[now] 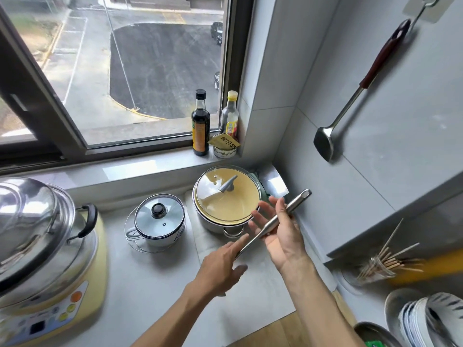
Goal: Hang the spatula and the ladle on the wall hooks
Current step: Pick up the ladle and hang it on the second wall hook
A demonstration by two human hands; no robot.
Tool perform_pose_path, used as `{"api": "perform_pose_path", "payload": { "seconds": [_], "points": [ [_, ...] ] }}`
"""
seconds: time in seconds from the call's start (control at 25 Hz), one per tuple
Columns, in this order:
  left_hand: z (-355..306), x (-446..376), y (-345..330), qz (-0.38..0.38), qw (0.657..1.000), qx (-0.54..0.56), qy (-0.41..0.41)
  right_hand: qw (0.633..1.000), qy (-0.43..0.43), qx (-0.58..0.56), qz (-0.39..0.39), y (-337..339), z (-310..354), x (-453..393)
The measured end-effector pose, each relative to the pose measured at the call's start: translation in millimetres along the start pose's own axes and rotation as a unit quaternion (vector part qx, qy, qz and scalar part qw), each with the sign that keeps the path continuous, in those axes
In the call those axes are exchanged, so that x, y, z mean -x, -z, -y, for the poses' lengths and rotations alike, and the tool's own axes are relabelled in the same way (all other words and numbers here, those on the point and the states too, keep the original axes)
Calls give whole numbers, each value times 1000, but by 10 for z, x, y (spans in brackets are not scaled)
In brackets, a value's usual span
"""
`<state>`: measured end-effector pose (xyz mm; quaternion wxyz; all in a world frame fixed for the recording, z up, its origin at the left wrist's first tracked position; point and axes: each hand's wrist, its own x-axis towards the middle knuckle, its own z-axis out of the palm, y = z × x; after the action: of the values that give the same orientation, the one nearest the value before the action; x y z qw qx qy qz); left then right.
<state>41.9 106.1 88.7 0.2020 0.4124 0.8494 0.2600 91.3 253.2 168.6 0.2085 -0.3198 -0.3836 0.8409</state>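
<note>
The spatula [350,106], with a dark red grip and a steel blade, hangs on the right wall from a wall hook [427,5] at the top right. Over the counter I hold the steel ladle [292,205] slanted, its handle end with the hanging hole pointing up and to the right. The handle lies across the palm of my right hand [281,236], whose fingers are spread. My left hand [221,267] holds the lower part of the ladle with the index finger laid along the shaft. The ladle's bowl is hidden under that hand.
A yellow pot with a glass lid [226,196] stands just behind my hands, and a small lidded pot [159,220] to its left. A steel-lidded cooker [42,246] fills the left. Two bottles [200,123] stand on the sill. Chopsticks [383,261] and stacked dishes [426,319] sit at the lower right.
</note>
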Motion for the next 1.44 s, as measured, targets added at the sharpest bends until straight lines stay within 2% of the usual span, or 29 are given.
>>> {"api": "perform_pose_path", "payload": {
  "seconds": [0.08,0.16,0.28,0.36,0.48,0.6,0.72,0.8,1.0,1.44],
  "points": [
    [-46,5,-66,-50,997,-58,16,1000,-4,-3,6,-38,240,-14],
    [-179,-56,-54,-112,990,-83,-10,1000,5,7,25,-55,508,3],
    [-530,-255,49,-203,975,-42,-79,997,56,45,28,-115,969,82],
    [-808,-447,139,-225,966,-12,-128,991,110,80,3,-172,1343,117],
    [-1218,-730,263,-213,961,-9,-177,976,176,125,-39,-284,1904,177],
    [-1593,-957,355,-185,965,11,-184,957,221,150,-115,-402,2351,180],
    [-1845,-1120,394,-159,960,97,-207,939,262,155,-159,-473,2602,120],
    [-1936,-1212,426,-144,953,142,-224,935,272,161,-163,-509,2708,83],
    [-2008,-1404,490,-127,950,162,-233,932,279,165,-165,-529,2871,-25],
    [-2024,-1564,433,-99,957,131,-238,939,258,160,-159,-317,2965,-187]
  ]
}}
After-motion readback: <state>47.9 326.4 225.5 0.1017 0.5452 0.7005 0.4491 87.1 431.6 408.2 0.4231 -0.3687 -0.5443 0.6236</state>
